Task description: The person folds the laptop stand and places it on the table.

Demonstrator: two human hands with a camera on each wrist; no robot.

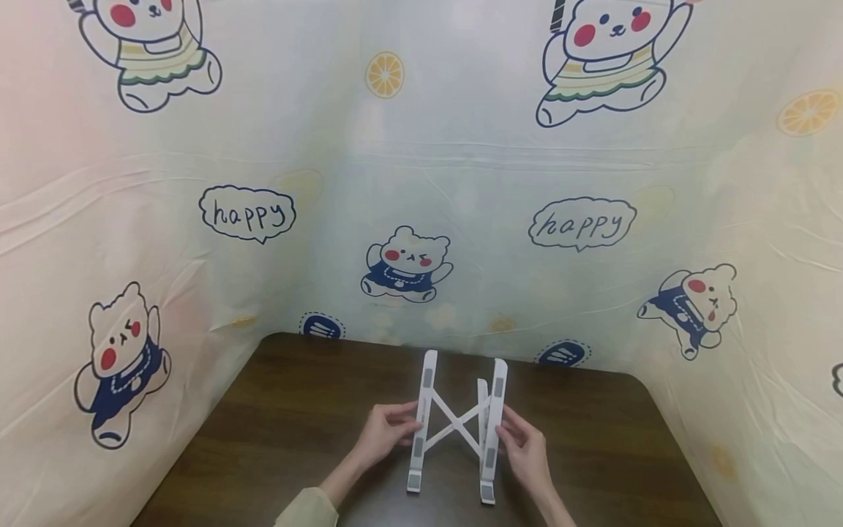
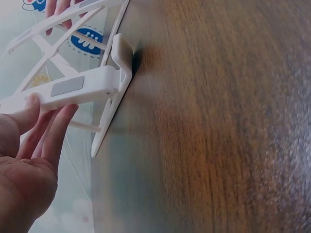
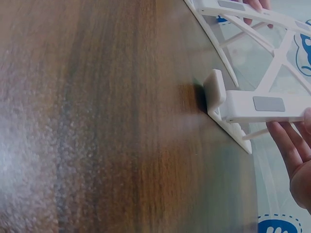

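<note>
A white folding laptop stand [image 1: 456, 423] stands unfolded on the dark table, its two long arms joined by an X-shaped brace. Grey pads [image 2: 67, 86] are set into the arms, and upturned lips [image 3: 215, 89] finish their near ends. My left hand [image 1: 388, 432] pinches the left arm midway along, thumb on top and fingers beneath in the left wrist view. On the other side, my right hand [image 1: 525, 443] grips the right arm in the same way, its fingers under the bar in the right wrist view.
The brown wooden table [image 1: 296, 410] has rounded far corners. A pale cloth [image 1: 461, 176] printed with bears, orange slices and the word "happy" hangs behind the table and along both sides.
</note>
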